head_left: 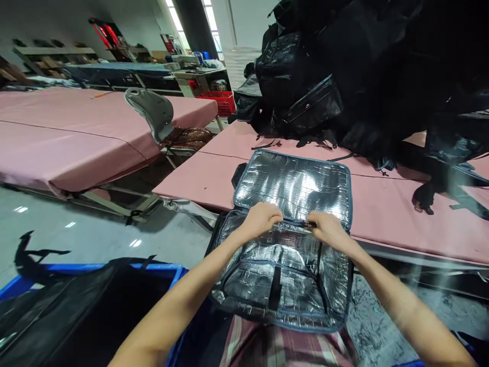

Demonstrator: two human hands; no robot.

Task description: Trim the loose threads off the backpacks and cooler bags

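An open insulated bag [284, 275] with silver foil lining rests on my lap, its foil-lined lid [294, 186] laid back onto the edge of the pink table [401, 214]. My left hand [262, 218] and my right hand [329, 229] both grip the bag's back rim where the lid hinges, fingers curled over the edge close together. A black strap runs down the inside of the bag's front wall.
A large heap of black bags [344, 76] covers the far side of the pink table. A blue bin [87, 306] with dark fabric stands at my lower left. A grey chair [160, 114] and another pink table [76, 132] stand to the left.
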